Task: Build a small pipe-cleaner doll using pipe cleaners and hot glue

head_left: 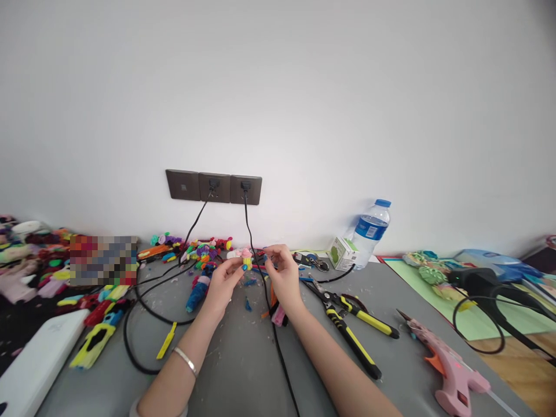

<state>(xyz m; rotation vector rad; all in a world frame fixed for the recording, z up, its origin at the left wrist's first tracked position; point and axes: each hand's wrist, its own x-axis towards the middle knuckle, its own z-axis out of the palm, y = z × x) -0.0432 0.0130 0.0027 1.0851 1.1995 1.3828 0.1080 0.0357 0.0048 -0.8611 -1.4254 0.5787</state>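
My left hand [223, 285] pinches a small pink and yellow fuzzy figure [247, 260] between thumb and fingers, above the grey table. To its right, my right hand [283, 279] has thumb and index finger drawn together; whatever is between them, if anything, is too small to make out. The right fingertips are a short way from the figure. A black power cable [260, 278] runs down between my hands. Small blue scraps [248, 304] lie on the table below them. A fuzzy blue piece [197, 295] lies just left of my left hand.
Pliers with yellow and black handles [347, 330] and a pink glue gun [456, 370] lie on the right. Behind them stand a green-and-white box [343, 253] and a tilted water bottle [369, 234]. Looped black cable [125, 341], a white case [43, 359] and colourful pipe-cleaner pieces [98, 341] occupy the left.
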